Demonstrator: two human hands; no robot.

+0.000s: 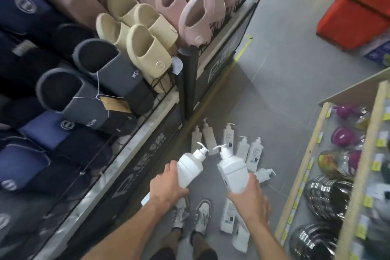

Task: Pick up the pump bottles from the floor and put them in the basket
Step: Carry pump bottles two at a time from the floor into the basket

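My left hand [166,188] is wrapped tight around the base of one white pump bottle [190,170], low centre of the frame, nozzle tilted up and away. My right hand [250,196] is clamped the same way on a second pump bottle [233,172] just beside it; the two don't quite touch. On the grey floor [285,74] beyond them I count six more bottles [242,146] lying loose, one half hidden behind my right-hand bottle. Near my sneakers [201,215] lie at least two others [228,218], partly covered by my right wrist, so that count is unsure. The red basket [354,12] sits at the upper right, cut off by the frame edge, well apart from everything.
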